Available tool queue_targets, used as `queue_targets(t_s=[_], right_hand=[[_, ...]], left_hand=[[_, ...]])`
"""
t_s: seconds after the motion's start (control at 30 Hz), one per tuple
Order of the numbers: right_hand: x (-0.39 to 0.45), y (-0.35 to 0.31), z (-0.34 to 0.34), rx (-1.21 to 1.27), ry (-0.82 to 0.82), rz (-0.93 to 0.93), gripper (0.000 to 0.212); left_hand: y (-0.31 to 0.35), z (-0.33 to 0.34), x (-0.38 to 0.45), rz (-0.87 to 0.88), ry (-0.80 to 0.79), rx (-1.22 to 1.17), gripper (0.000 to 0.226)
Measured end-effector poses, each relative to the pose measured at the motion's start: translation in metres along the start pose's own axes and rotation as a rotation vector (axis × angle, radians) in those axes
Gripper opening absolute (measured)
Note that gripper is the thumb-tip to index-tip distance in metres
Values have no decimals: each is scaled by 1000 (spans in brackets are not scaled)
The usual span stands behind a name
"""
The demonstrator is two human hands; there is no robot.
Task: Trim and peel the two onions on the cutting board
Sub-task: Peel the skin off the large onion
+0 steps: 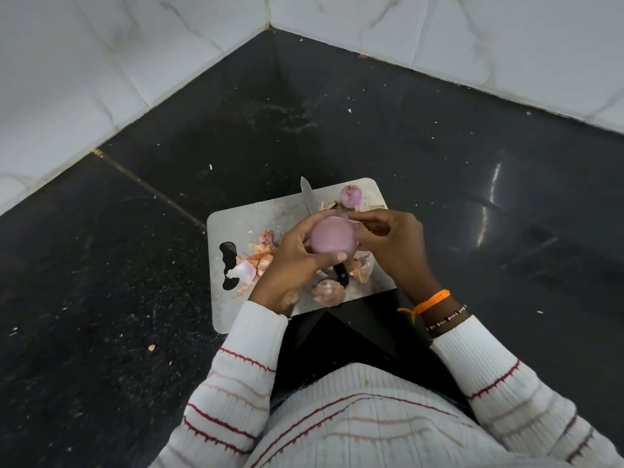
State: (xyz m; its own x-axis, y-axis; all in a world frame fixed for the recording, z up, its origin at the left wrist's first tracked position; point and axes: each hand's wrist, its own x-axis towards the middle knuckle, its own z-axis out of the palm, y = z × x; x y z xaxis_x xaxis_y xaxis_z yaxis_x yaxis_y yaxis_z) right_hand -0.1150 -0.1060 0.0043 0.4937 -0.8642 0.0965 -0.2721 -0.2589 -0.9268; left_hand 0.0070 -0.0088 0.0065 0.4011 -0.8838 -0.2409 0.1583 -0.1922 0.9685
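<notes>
A dark stone counter [405, 136] holds a metal cutting board [256, 214] strewn with onion skins [253, 265]. Above it, the left hand [293, 261] cups a peeled onion [332, 240]; the right hand [391, 244] pinches its top skin. A knife [309, 195] lies beneath, and a second onion [351, 195] sits at the board's far corner.

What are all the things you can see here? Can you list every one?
Onion in hands: 1, pinkish purple, held above the board's middle.
Second onion: 1, purple, far right corner of the board.
Cutting board: 1, grey, on the black floor.
Knife: 1, silver blade, black handle, on the board, partly hidden under the hands.
Onion skins: several, orange-pink, scattered on the board.
Floor: black, speckled; white tiled walls behind.
Left hand: grips the onion.
Right hand: pinches skin at the onion's top; orange thread and beaded band on the wrist.
</notes>
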Motion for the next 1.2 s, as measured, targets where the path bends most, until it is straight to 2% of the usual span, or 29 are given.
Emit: queue_targets(t_s=[0.17,0.23,0.3,0.43,0.53,0.63,0.73,0.83,0.93,1.03,1.2], right_hand=[[7,7,1,-71,71,46,12],[9,9,-2,-92,89,74,14],[12,9,-5,-1,84,107,13],[12,-3,-5,145,47,102,13],[9,-5,0,144,9,85,17],[8,-3,1,125,39,91,15],[10,-3,2,-1,77,88,10],[18,0,-9,-70,154,117,8],[17,-6,-14,-100,28,121,4],[10,-14,-10,-59,-143,121,20],[7,-26,-6,-25,-144,84,19]], left_hand=[[2,2,-2,-7,-60,-87,63],[8,5,-3,10,-127,-113,68],[13,6,-3,16,-152,-168,68],[11,4,-3,-113,-91,-405,54],[10,7,-4,-184,-11,-435,34],[10,8,-3,-160,69,-350,44],[14,10,-7,-87,162,-125,62],[22,10,-16,47,142,61,62],[25,8,-20,121,137,188,63],[24,9,-16,184,171,334,63],[20,10,-12,212,211,418,63]])
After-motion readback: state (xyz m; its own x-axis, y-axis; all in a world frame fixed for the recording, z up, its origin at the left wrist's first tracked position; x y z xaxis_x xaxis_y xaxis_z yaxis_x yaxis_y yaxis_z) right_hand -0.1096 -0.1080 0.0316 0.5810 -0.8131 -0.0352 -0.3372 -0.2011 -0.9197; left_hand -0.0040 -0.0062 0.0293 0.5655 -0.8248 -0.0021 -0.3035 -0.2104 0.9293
